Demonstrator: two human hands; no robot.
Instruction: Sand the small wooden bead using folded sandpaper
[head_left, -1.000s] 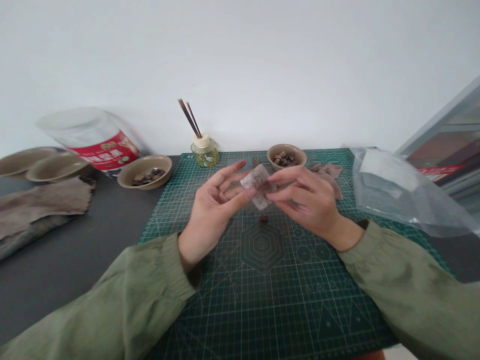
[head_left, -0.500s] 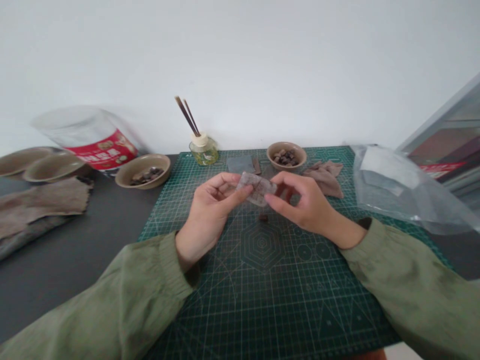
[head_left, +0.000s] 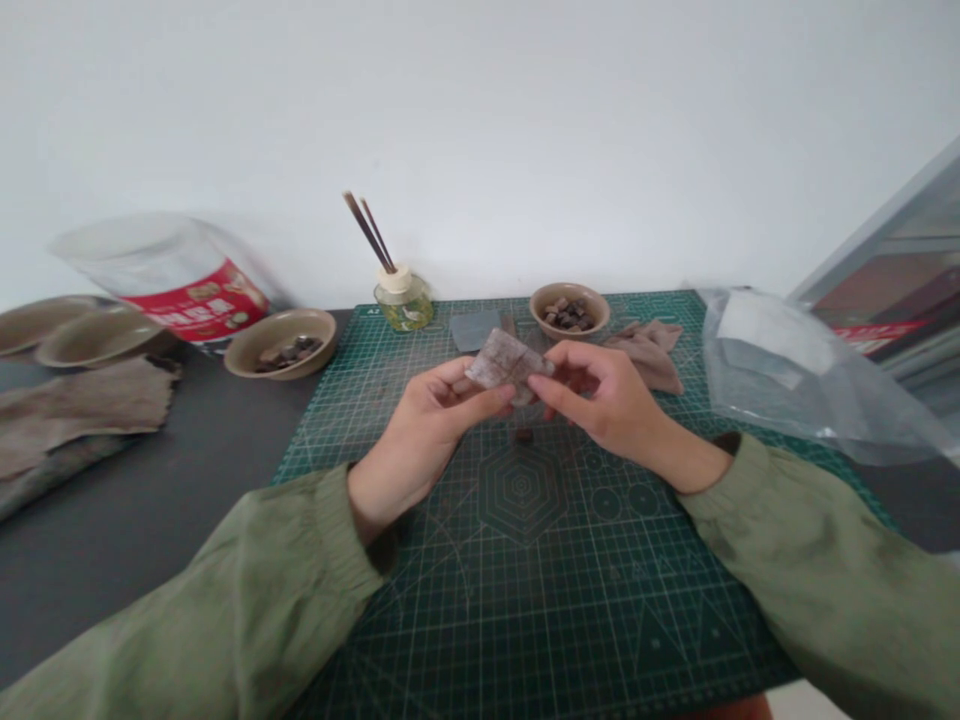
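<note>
Between my hands is a small, creased, grey-brown sheet (head_left: 508, 358) that looks like worn sandpaper, held up over the mat. My left hand (head_left: 442, 405) pinches its lower left side, thumb in front and fingers behind. With thumb and fingers, my right hand (head_left: 592, 385) grips its right edge. Below them on the green cutting mat (head_left: 570, 610) sits a small dark brown block (head_left: 523, 435). Behind the sheet lies a flat grey-blue piece (head_left: 476, 330), partly hidden.
A bowl of small brown blocks (head_left: 570, 310) stands at the back, beside a crumpled cloth (head_left: 649, 352). A reed diffuser (head_left: 403, 300) is back left. Further left are another filled bowl (head_left: 281, 345), a big plastic jar (head_left: 202, 300) and a brown cloth (head_left: 90, 405). A plastic bag (head_left: 795, 375) lies right.
The sheet has turned and tilted up, so more of its face shows. My left thumb has slid to its lower edge, and my left hand sits slightly lower.
</note>
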